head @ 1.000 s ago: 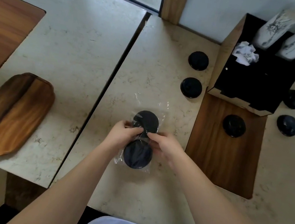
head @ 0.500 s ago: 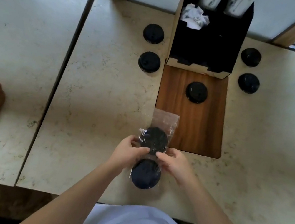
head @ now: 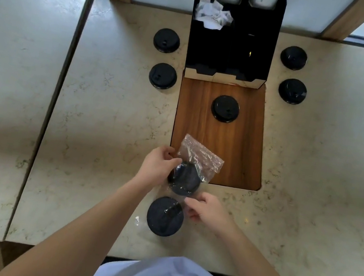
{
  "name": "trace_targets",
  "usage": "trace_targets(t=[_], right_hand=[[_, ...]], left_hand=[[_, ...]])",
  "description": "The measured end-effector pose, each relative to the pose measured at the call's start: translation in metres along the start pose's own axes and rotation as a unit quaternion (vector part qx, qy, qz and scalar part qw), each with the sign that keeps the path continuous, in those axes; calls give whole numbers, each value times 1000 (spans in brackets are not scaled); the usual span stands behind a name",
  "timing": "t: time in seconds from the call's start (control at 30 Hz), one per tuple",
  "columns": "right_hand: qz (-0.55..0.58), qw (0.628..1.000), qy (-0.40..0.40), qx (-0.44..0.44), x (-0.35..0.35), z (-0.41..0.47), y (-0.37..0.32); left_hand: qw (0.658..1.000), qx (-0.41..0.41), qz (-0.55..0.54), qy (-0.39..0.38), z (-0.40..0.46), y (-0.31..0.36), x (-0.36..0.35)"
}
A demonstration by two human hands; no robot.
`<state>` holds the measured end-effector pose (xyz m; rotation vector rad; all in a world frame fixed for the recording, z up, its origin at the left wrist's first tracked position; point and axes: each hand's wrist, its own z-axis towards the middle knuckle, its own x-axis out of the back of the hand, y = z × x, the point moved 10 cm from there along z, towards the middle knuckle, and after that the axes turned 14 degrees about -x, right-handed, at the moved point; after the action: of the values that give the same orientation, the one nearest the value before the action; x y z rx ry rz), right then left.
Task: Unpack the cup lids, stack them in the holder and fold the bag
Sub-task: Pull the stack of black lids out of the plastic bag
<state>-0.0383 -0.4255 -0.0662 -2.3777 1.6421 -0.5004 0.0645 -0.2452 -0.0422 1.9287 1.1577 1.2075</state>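
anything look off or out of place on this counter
One thing: a crumpled white paper wad sits in the black lid holder, in its left compartment, where lids are meant to stack. Five loose black lids lie scattered around it, such as one on the wooden inlay. Nothing looks spilled or broken.

A single head-worn wide-angle camera looks steeply down from above the person's chest onto the pale surface [head: 106,125], facing toward 12 o'clock, where the black holder [head: 230,49] stands (edges bow outward). Both forearms enter close from 6 o'clock, filling the lower frame.
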Motion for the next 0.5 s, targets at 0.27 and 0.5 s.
trace_targets(t=[0.27, 0.5], right_hand=[[-136, 982, 126, 42, 39, 3, -29], [-240, 902, 271, 234, 75, -8, -101]], left_hand=[[891, -284, 354, 16, -51, 68, -30], [881, -263, 389, -60, -61, 42, -65]])
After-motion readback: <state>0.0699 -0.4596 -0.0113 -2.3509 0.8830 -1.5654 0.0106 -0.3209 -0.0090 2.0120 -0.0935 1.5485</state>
